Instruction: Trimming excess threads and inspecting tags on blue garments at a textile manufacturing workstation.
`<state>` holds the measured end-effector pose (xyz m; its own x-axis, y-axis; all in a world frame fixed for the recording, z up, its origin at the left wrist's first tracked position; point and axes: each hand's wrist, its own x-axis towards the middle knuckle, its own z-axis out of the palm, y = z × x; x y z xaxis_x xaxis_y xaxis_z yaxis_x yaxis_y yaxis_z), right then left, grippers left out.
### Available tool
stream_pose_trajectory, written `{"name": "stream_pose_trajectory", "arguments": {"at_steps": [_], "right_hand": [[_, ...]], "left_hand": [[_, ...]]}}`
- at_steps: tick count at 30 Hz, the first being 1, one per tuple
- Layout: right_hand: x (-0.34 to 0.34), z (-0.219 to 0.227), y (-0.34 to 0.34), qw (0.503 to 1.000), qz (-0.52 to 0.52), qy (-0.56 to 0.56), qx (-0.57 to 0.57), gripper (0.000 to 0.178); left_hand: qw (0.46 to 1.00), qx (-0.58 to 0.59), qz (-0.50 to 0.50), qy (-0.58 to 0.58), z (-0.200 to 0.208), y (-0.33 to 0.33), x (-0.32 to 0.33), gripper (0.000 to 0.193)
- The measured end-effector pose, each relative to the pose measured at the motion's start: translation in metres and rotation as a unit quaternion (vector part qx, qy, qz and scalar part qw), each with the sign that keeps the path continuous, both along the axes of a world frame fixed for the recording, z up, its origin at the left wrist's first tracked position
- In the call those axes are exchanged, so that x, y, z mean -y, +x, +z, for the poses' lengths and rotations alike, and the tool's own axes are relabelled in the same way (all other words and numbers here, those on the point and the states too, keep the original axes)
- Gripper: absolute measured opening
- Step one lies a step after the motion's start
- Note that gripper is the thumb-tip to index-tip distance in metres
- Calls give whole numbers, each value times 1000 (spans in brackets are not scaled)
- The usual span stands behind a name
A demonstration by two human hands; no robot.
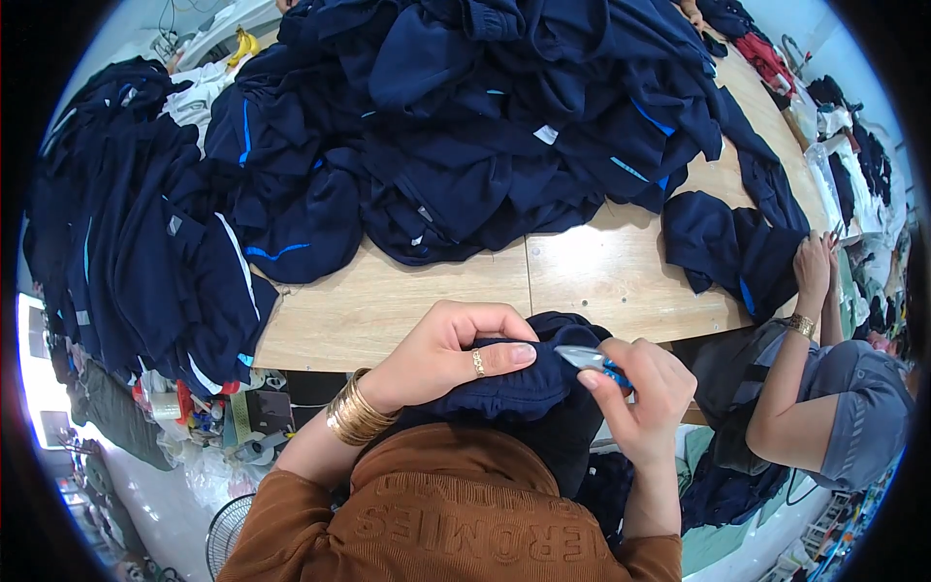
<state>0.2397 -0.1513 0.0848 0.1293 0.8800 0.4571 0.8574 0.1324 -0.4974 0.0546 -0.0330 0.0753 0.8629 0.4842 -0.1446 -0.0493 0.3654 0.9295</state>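
Observation:
My left hand [441, 354], with gold bangles at the wrist and a ring, pinches the gathered edge of a dark navy garment [514, 386] between thumb and fingers. The garment lies bunched at the table's near edge, over my lap. Closed around a pair of thread snips [579, 357] with a blue handle, my right hand [648, 393] is just to the right of it. The metal blades point left and touch or nearly touch the garment close to my left thumb; I cannot tell whether they meet cloth or thread.
A big heap of navy garments [465, 126] covers the far side of the wooden table [427, 296]; more hang over its left edge. At the right, a co-worker's hands [815, 267] handle navy cloth [732, 242]. A fan [228, 533] stands low at left.

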Motion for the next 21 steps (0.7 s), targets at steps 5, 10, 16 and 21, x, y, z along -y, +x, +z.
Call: {"name": "stream_pose_trajectory", "arguments": {"at_steps": [5, 10, 16, 21], "right_hand": [[-6, 8, -7, 874, 57, -93, -474, 57], [-12, -19, 3, 789, 98, -224, -564, 16], [-12, -11, 7, 761, 13, -147, -632, 13], [-12, -12, 8, 765, 15, -139, -629, 13]], "left_hand": [[999, 6, -8, 43, 1, 1, -1, 15], [995, -26, -56, 73, 6, -1, -6, 18], [981, -98, -117, 121, 7, -16, -20, 28], [984, -96, -118, 87, 10, -18, -20, 30]]}}
